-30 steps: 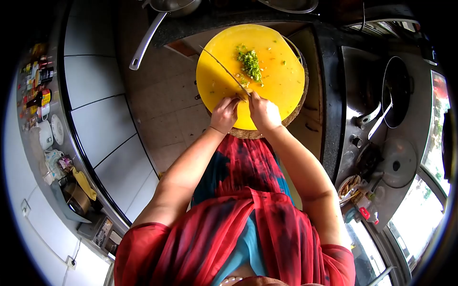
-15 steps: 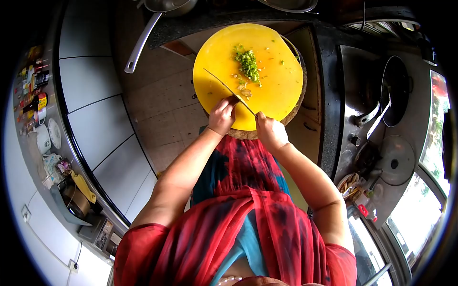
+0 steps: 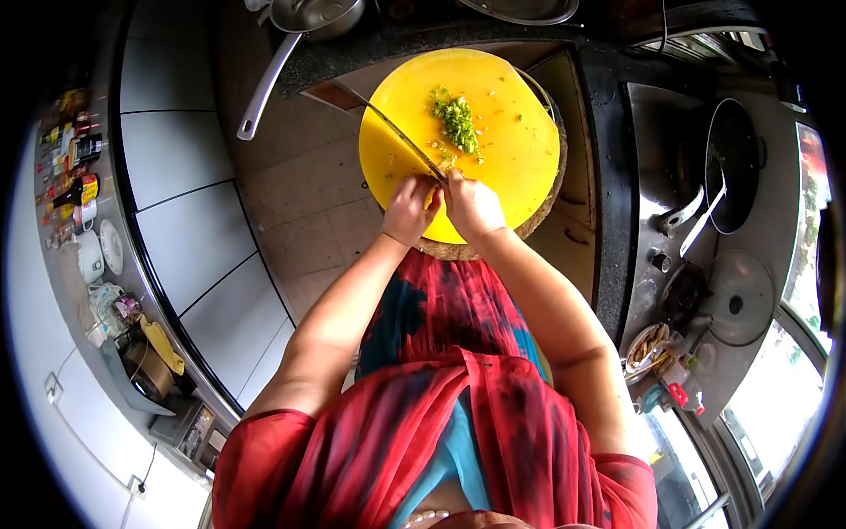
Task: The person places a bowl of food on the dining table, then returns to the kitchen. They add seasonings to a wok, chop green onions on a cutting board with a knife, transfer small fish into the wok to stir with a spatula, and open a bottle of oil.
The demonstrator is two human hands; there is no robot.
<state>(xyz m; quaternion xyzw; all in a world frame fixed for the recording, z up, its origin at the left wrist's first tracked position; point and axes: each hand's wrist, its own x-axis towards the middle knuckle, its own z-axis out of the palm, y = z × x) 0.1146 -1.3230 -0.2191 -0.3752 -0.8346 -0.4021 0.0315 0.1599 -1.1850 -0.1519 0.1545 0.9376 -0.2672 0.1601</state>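
Note:
My right hand (image 3: 474,207) is closed round the handle of a kitchen knife (image 3: 398,134). The narrow-looking blade slants up and left, its tip reaching past the edge of a round yellow cutting board (image 3: 520,163). My left hand (image 3: 411,210) lies on the board's near left part with its fingers curled together, close beside the blade. Whatever its fingertips hold is hidden. Beyond both hands sits a small heap of chopped greens (image 3: 456,122), with pale bits near the knife.
A thick wooden block (image 3: 539,213) supports the board. At the upper left, a saucepan (image 3: 317,13) stands with its handle jutting out. To the right are a wok (image 3: 738,150) and a glass lid (image 3: 740,300). Bottles (image 3: 77,189) line the left counter.
My right hand has moved left and away from me, bringing the knife close to my left fingers. The blade's tip has shifted up and left past the board's edge.

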